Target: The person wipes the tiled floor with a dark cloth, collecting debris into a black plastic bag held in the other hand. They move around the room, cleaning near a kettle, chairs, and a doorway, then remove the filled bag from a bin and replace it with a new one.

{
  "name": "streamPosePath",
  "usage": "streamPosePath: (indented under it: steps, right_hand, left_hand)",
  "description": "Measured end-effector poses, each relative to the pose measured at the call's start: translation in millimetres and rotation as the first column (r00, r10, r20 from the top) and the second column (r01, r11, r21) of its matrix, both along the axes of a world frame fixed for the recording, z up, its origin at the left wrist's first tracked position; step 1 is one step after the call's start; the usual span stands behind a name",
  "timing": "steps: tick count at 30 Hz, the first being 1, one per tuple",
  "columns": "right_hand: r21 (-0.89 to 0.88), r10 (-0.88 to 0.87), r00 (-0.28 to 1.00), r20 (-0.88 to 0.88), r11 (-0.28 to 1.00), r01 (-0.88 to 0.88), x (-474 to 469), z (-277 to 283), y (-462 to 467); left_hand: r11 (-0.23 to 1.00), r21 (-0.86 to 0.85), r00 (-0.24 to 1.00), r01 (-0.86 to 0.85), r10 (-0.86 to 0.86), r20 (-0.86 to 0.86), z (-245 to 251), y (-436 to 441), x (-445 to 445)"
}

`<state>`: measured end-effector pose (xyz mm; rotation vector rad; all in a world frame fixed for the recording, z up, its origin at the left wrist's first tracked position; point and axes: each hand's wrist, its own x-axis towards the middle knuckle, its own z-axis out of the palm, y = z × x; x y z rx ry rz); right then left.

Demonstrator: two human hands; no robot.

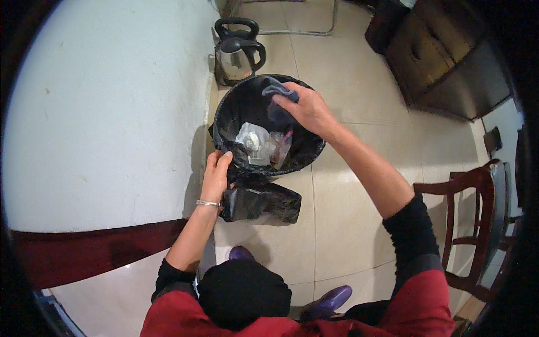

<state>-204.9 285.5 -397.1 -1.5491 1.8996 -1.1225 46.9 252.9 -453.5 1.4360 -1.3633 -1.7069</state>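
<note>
A round trash bin [217,122] lined with a black plastic bag stands on the tiled floor beside the wall. Crumpled white plastic [257,141] and a clear wrapper with a pink edge [284,147] lie inside it. My right hand [305,107] grips a grey-blue cloth [280,90] over the bin's opening. At the bin's near left rim, my left hand [217,175] pinches the black bag liner between thumb and fingers. A loose part of black plastic [265,202] spreads over the floor just in front of the bin; whether it joins the liner I cannot tell.
Behind the bin, an electric kettle [236,63] stands by the wall, with a second black handle [236,23] behind it. A dark wooden cabinet [442,63] is at the upper right. A wooden chair [471,185] stands at the right. Purple shoes [332,298] are below me.
</note>
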Motion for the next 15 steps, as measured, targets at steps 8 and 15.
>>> streamPosePath:
  steps: [8,15]
  right_hand:
    - [0.339,-0.072,0.978,0.196,0.941,0.001,-9.4,-0.7,-10.5]
    - [0.206,-0.144,0.646,0.749,0.978,-0.021,-6.6,8.6,-1.7]
  left_hand:
    - [0.985,-0.172,0.997,0.012,0.002,0.083,-0.3,-3.6,16.6]
    - [0.976,0.215,0.986,0.042,-0.005,-0.167,-3.3,-22.9,7.1]
